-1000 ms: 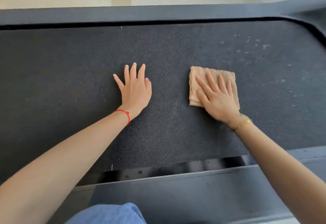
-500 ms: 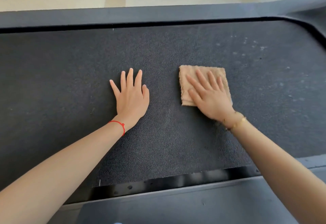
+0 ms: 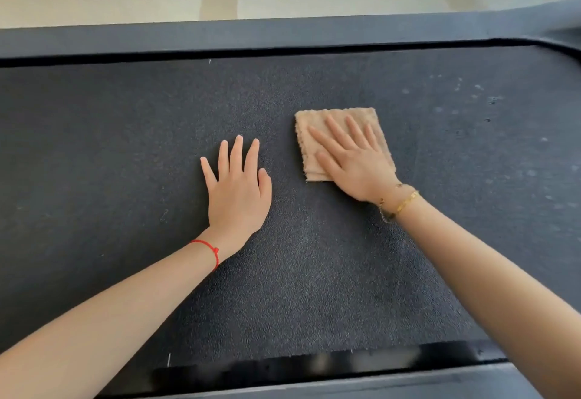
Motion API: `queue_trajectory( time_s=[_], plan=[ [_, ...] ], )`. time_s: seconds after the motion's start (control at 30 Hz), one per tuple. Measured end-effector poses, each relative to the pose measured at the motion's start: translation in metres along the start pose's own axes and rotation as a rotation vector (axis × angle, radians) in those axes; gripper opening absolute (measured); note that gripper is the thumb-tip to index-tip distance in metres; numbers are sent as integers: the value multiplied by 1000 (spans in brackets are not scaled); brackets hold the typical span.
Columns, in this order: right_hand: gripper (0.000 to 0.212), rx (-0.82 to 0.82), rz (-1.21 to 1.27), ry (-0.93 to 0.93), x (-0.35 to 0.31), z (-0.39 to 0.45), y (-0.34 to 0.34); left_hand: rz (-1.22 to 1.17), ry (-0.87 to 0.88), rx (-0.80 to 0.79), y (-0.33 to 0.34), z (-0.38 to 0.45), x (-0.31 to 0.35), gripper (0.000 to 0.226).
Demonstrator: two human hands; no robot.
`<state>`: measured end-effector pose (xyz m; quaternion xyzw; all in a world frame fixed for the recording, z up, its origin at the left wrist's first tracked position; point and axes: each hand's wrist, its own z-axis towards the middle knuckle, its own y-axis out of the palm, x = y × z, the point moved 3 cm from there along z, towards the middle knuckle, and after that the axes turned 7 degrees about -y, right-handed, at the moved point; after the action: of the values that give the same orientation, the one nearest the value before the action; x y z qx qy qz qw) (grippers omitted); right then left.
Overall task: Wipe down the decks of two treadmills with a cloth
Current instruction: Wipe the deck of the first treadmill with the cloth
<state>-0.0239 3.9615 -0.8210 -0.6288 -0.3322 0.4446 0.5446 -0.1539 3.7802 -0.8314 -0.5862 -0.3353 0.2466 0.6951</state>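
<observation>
Pressing the folded cloth (image 3: 341, 142) flat-fingered, the right hand (image 3: 352, 162) needed overlapping strokes toward the specks (image 3: 471, 93); the left hand (image 3: 239, 188) braced open, gripping nothing.

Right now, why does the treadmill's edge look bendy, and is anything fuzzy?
In the head view, the wide-angle lens curves the side rail, most at the right corner; the belt, the cloth and both hands, left hand and right hand, look sharp; the dark gap at the near edge is smeared; light is soft, with faint shadows.
</observation>
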Motion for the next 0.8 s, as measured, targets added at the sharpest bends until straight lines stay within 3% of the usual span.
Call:
queue_trajectory(
  time_s=[0.17,0.27,0.47,0.63,0.8],
  plan=[
    [55,-12,3,284,63,61,-17,23,0,-1,0,0,3,60],
    [58,-32,17,361,73,109,-24,29,-7,0,0,1,4,61],
    [57,-70,7,136,6,161,-12,34,-8,-6,-1,4,4,64],
    [53,-61,3,-84,-16,125,1,47,-3,-21,-1,3,2,61],
    [52,-9,-18,44,40,89,-8,59,5,-24,0,1,1,60]
  ],
)
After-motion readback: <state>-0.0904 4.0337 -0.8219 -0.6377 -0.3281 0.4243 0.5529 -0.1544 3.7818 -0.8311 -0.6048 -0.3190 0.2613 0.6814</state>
